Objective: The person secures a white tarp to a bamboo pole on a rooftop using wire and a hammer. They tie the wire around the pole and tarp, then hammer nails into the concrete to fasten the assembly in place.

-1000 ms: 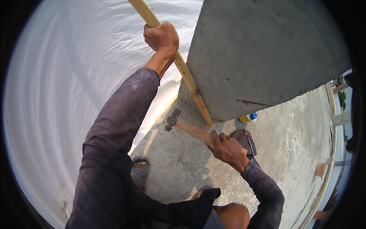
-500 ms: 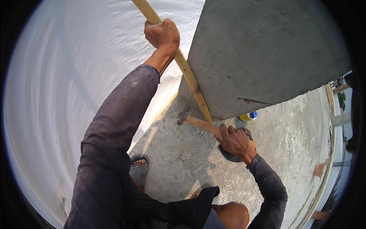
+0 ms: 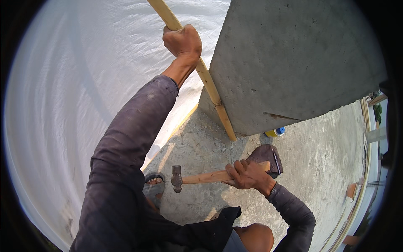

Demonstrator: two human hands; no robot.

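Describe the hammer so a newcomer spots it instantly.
Find the big grey concrete block. Below it in the picture, the right hand grips the hammer by its wooden handle. Its dark metal head sets it apart from the plain wooden strip in the left hand.

Column [image 3: 294, 63] seemingly blocks right of stick [image 3: 208, 82]

An outdoor building site is indicated by the raw grey concrete block [image 3: 294, 63] at two o'clock and the rough, dusty concrete floor [image 3: 312, 164] at four. The nine o'clock side is filled by wrinkled white sheeting [image 3: 63, 109]. A timber strip [image 3: 209, 84] at twelve and a hammer [image 3: 205, 177] at six are held. Open air is betrayed by sunlit patches [image 3: 166, 153] and by greenery [image 3: 377, 112] at three o'clock.
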